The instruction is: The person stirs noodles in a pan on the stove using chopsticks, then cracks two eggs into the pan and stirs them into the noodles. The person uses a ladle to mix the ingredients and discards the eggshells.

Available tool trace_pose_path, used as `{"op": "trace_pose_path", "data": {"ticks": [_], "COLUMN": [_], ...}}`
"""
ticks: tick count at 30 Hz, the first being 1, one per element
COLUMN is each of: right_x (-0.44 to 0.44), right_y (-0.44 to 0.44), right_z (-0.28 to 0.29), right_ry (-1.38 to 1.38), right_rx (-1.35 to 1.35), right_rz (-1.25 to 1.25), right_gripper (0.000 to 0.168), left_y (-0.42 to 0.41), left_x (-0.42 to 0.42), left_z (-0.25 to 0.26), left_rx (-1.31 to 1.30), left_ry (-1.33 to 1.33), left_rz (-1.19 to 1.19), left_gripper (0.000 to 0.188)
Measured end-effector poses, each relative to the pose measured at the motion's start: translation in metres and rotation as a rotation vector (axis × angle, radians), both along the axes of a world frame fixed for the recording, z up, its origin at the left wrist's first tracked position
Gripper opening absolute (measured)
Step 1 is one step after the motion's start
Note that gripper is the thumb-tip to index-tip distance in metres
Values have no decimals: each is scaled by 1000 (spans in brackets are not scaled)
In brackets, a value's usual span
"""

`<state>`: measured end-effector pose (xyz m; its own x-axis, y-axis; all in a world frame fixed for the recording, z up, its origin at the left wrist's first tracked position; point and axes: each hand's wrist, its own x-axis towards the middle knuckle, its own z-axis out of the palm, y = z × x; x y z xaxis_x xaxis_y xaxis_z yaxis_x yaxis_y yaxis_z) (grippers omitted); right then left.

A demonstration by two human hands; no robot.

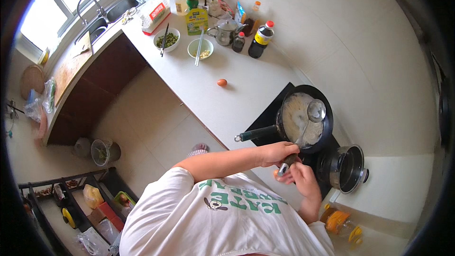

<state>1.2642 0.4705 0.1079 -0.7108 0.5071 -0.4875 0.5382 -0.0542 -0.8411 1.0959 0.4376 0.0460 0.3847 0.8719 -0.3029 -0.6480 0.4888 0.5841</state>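
Note:
My left hand [279, 152] is wrapped around the dark handle of a metal ladle [316, 110]. The ladle's bowl is over a black wok [328, 121] of foaming, pale liquid with what look like noodles [296, 108] in it. Below the handle's end, my right hand [304, 177] has its fingers pointing left, partly blurred. A small orange-brown thing [276, 173], perhaps an egg, shows by its fingertips; whether they hold it is unclear. Farther along the white counter lies a brown egg [221, 83].
The wok's green handle [257, 133] juts left over the black cooktop [265, 122]. A steel pot [350, 169] stands at right. Chopsticks rest across a bowl of chopped greens [172, 45] and a pale green bowl [204, 47]. Behind are a teapot [224, 32] and a dark sauce bottle [261, 41].

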Motion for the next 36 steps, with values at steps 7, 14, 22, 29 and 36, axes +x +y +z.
{"op": "trace_pose_path", "data": {"ticks": [7, 14, 22, 29, 36], "right_x": [-187, -446, -554, -566, -567], "right_y": [37, 100, 101, 119, 111], "right_z": [97, -87, -235, -280, -224], "right_ry": [53, -64, -107, 275, 260], "right_rx": [829, 944, 1329, 1407, 1146], "right_rz": [434, 871, 1009, 996, 792], "right_gripper": [18, 18, 24, 7, 19], "left_y": [-13, -32, -32, -49, -26], "left_x": [-70, -133, -178, -234, -216], "left_z": [-22, -24, -62, -72, -92], "left_rx": [70, 147, 215, 299, 49], "left_ry": [92, 79, -29, -302, -372], "left_rz": [-163, -362, -362, -297, -473], "left_gripper": [27, 32, 35, 46, 48]}}
